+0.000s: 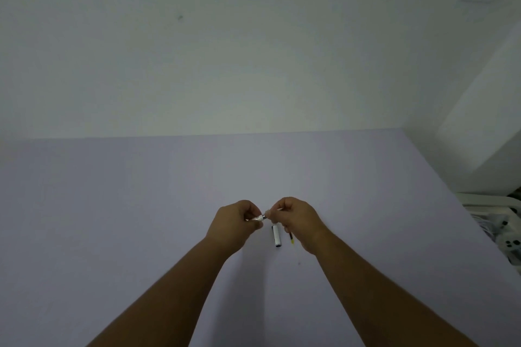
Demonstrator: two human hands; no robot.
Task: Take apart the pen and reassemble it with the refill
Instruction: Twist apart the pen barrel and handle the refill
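Two hands are up over a pale purple counter (112, 205). The left hand (234, 222) has its fingers (249, 210) closed on one clear pen piece with a silver ring (260, 217). The right hand (298, 220) has its fingers closed on the other end of that pen piece, right where the two hands meet. What the right hand holds is too small to make out.

Two more things lie on the counter just under the hands. One is a white pen tube (276, 236). One is a thin stick with a yellow bit, the refill (291, 239), part hidden by the right hand. They lie side by side and do not touch.

The counter has lots of open room to the left, in front and behind. Its back edge meets a plain white wall (225, 51). Its right edge slants down, and past it sits some white stuff (496, 222) that is hard to make out. The room is dim.
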